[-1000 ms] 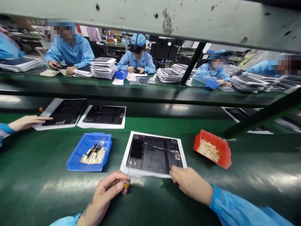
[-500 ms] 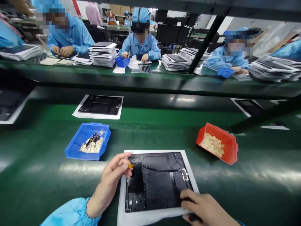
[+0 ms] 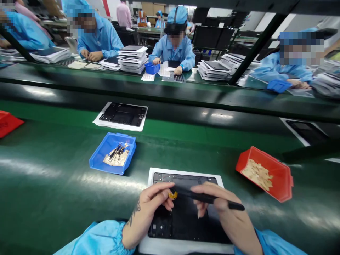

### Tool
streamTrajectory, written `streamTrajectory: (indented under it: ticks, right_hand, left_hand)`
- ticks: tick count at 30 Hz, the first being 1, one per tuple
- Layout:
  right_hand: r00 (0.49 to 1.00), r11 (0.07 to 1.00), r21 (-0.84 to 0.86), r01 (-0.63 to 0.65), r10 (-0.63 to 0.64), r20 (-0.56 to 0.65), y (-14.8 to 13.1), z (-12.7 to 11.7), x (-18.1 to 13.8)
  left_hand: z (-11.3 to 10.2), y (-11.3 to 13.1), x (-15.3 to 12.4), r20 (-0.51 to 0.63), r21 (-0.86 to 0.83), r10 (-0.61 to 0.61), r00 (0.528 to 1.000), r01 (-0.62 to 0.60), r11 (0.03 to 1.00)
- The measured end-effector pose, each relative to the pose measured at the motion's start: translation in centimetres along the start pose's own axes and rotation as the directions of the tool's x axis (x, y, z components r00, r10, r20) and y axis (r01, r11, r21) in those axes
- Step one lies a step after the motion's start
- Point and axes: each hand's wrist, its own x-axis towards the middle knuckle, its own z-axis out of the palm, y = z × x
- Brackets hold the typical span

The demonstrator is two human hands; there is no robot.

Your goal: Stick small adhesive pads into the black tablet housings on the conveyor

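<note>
Hands meet over the dark open tablet shell on its white backing sheet [image 3: 186,212], which lies at the near edge of the green conveyor belt [image 3: 53,170]. I see my left hand [image 3: 151,207] with thumb and fingertips pinched together on a small yellow-tipped part [image 3: 173,194], held just above the shell's upper half. My right hand [image 3: 225,212] grips a slim black stylus-like tool [image 3: 209,199] between thumb and forefinger, its tip touching the yellow part; the other fingers curl down toward the shell. A blue plastic bin of small wired parts [image 3: 113,153] sits left of the shell, toward the belt's middle. A red plastic bin of pale flat pieces [image 3: 265,173] sits to the right. A second dark shell on a white sheet [image 3: 120,116] lies at the far edge. I can read no writing anywhere.
</note>
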Motion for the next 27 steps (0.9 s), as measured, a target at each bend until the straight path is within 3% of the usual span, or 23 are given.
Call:
streamTrajectory:
  ticks: [3,6,11,20,27]
  right_hand:
    - [0.992,0.976,-0.179,0.126,-0.118,0.053,1.1,0.6,-0.3]
    - [0.944,0.867,-0.378,0.324,-0.271,0.187,1.8,0.6,-0.4]
    - [0.818,0.72,-0.398,0.569,-0.446,0.363,2.6,0.8,-0.1]
    - [0.747,0.624,-0.419,0.659,-0.477,0.464,4.0,0.7,-0.3]
    - [0.733,0.6,-0.426,0.677,-0.496,0.465,3.6,0.8,0.1]
  left_hand:
    - [-0.3,0.2,0.0,-0.007,-0.055,-0.06,0.998,0.06,0.997]
    - [-0.3,0.8,0.1,-0.004,-0.126,-0.125,0.992,0.124,0.984]
    - [-0.3,1.3,0.2,-0.009,-0.213,-0.189,0.982,0.183,0.96]
    - [-0.3,1.3,0.1,-0.011,-0.25,-0.227,0.974,0.218,0.944]
    - [-0.3,1.3,0.0,0.002,-0.273,-0.237,0.972,0.228,0.935]
